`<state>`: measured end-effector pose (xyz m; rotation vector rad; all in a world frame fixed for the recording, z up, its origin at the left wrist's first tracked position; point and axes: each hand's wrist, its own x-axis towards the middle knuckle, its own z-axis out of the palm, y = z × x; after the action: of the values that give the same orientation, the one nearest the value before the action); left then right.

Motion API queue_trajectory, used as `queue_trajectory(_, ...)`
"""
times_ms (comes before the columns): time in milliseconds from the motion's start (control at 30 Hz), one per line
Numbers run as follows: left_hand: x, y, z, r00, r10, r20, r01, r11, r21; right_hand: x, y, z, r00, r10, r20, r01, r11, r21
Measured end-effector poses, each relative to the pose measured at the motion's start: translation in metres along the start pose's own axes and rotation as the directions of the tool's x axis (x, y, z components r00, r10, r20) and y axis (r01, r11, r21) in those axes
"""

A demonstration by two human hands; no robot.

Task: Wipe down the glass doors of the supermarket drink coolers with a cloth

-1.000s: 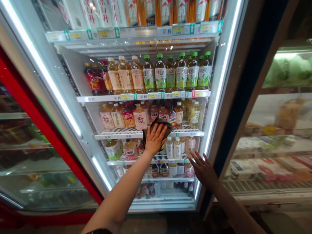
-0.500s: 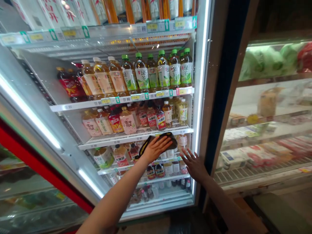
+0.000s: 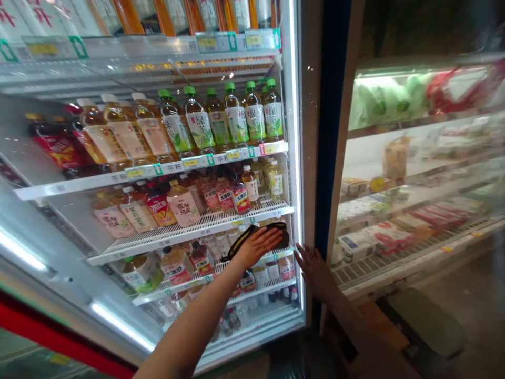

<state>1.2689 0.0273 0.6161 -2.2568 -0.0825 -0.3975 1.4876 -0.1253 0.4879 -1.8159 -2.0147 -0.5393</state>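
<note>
My left hand (image 3: 258,246) presses flat on a dark cloth (image 3: 282,238) with a yellow edge, holding it against the glass door of a lit drinks cooler. Its fingers are stretched out toward the right. My right hand (image 3: 315,271) is in shadow, fingers spread, at the right edge of the door beside the bright light strip (image 3: 295,131); whether it touches the glass I cannot tell. Behind the glass, green-capped tea bottles (image 3: 199,121) stand on an upper shelf. Pink-labelled bottles (image 3: 184,204) stand on the shelf below, and the cloth hides part of the lower shelves.
To the right, past the dark frame (image 3: 333,121), an open chilled case (image 3: 394,179) holds packaged food. A dark green flat-topped object (image 3: 426,321) stands low at the right. A red strip (image 3: 51,334) slants across the lower left.
The view has turned, so the cooler sits further left and looks larger. Against the shelves, my left hand and the cloth have slid right and slightly down. My right hand has shifted right toward the frame.
</note>
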Motion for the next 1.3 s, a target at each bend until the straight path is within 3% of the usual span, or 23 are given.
queue_trajectory(100, 0.042, -0.005, 0.002, 0.980, -0.187, -0.072, 0.188, 0.982, 0.016, -0.004, 0.003, -0.008, 0.999, 0.040, -0.026, -0.041, 0.999, -0.022)
queue_trajectory(167, 0.058, 0.000, 0.007, 0.965, -0.248, -0.089, 0.250, 0.968, 0.014, -0.009, 0.003, -0.008, 0.998, 0.054, -0.045, -0.056, 0.998, -0.031)
queue_trajectory(233, 0.058, 0.012, 0.016, 0.981, -0.183, -0.058, 0.184, 0.983, 0.002, -0.016, 0.003, -0.003, 0.996, 0.060, -0.061, -0.062, 0.998, -0.033)
queue_trajectory(333, 0.044, 0.033, 0.032, 1.000, 0.009, 0.026, -0.007, 0.998, -0.061, -0.029, 0.006, 0.005, 0.992, 0.086, -0.088, -0.088, 0.996, -0.025)
queue_trajectory(400, 0.044, 0.041, 0.040, 0.997, 0.054, 0.049, -0.049, 0.994, -0.096, -0.037, 0.010, 0.007, 0.990, 0.103, -0.099, -0.107, 0.994, -0.030)
queue_trajectory(567, 0.091, 0.046, 0.054, 0.992, -0.125, -0.022, 0.123, 0.990, -0.065, -0.051, 0.016, 0.004, 0.987, 0.143, -0.070, -0.146, 0.988, -0.045)
queue_trajectory(633, 0.104, 0.056, 0.062, 0.989, -0.146, -0.019, 0.145, 0.988, -0.053, -0.057, 0.015, 0.005, 0.983, 0.174, -0.051, -0.176, 0.983, -0.041)
queue_trajectory(833, 0.092, 0.099, 0.092, 0.999, -0.030, 0.031, 0.031, 0.999, -0.034, -0.077, 0.007, 0.011, 0.974, 0.225, -0.025, -0.226, 0.973, -0.041)
queue_trajectory(1033, 0.100, 0.103, 0.105, 0.992, -0.127, 0.005, 0.126, 0.992, 0.008, -0.083, 0.008, 0.014, 0.955, 0.288, -0.069, -0.290, 0.957, -0.022)
queue_trajectory(1200, 0.071, 0.126, 0.118, 0.996, 0.027, -0.089, -0.024, 0.999, 0.032, -0.085, -0.003, 0.028, 0.956, 0.267, -0.122, -0.271, 0.962, -0.020)
queue_trajectory(1300, 0.062, 0.119, 0.113, 0.995, 0.013, -0.095, -0.008, 0.999, 0.051, -0.084, -0.015, 0.036, 0.949, 0.268, -0.164, -0.278, 0.960, -0.043)
